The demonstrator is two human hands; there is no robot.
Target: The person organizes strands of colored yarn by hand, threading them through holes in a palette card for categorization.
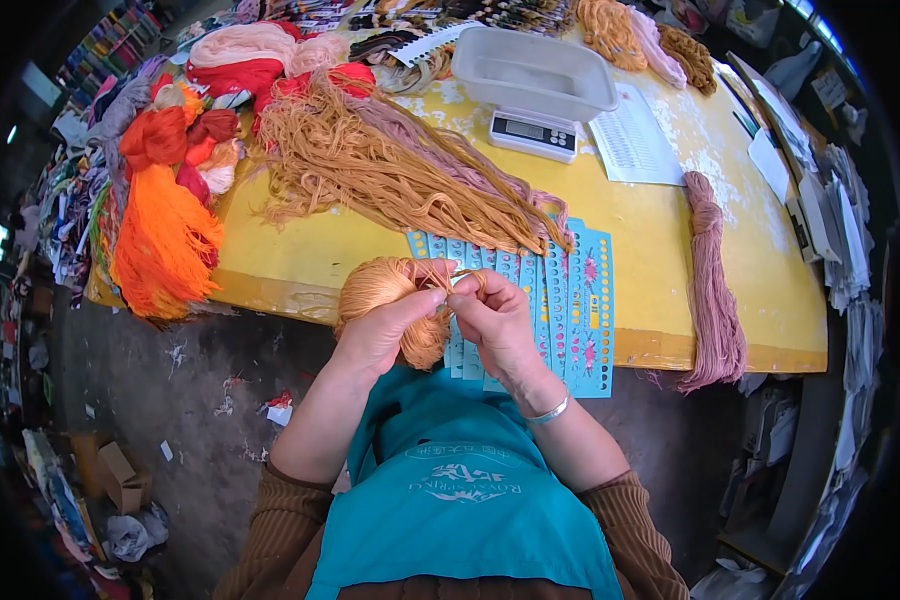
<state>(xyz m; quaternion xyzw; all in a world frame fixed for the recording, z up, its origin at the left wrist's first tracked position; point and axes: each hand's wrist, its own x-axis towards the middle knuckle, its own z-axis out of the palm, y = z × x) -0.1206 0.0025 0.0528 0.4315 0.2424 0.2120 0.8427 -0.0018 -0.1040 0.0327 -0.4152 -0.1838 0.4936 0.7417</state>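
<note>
My left hand is closed around a peach yarn bundle, held off the near edge of the yellow table. My right hand pinches its strands, probably a loose end. Blue punched cards lie just beyond; a scale sits far.

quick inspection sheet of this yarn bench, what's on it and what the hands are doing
surface: yellow table, worn and stained
job's things: tan yarn bundle held at the table edge
clutter: loose tan skeins, orange skeins, mauve skein, blue hole cards, scale with tub, paper sheet
grippers: left hand grips the bundle; right hand pinches strands
cables: nothing seen
surroundings: scraps and a carton on the floor
</note>
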